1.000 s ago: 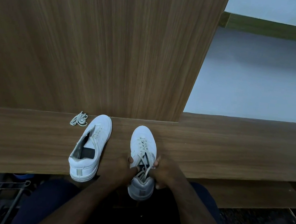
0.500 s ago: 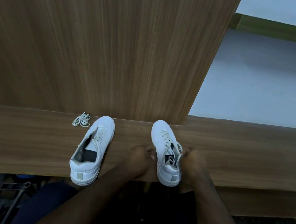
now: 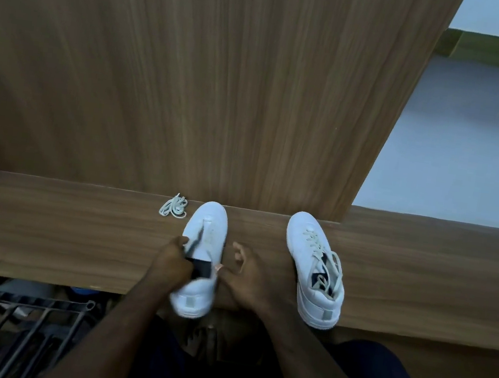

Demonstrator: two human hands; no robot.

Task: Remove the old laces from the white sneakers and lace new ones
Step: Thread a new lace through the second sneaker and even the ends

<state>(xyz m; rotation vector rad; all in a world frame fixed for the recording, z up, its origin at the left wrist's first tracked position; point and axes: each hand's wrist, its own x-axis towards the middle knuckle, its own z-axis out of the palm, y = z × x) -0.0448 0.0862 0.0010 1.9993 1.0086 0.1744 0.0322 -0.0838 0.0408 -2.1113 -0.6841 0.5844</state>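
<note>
your left hand [image 3: 172,263] grips the collar of the left sneaker [image 3: 201,258], whose heel overhangs the near edge of the counter [image 3: 61,234]. your right hand [image 3: 247,279] touches its other side, fingers loosely curled; grip unclear. the laced right sneaker [image 3: 315,269] stands apart. a loose lace bundle [image 3: 173,206] lies by the back panel.

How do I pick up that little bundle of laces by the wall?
Pinch the lace bundle across its bunched middle, coming straight down from above. It lies flat on the wooden ledge, close to the wall panel, with the unlaced sneaker right beside it, so a sideways reach looks cramped.
</note>
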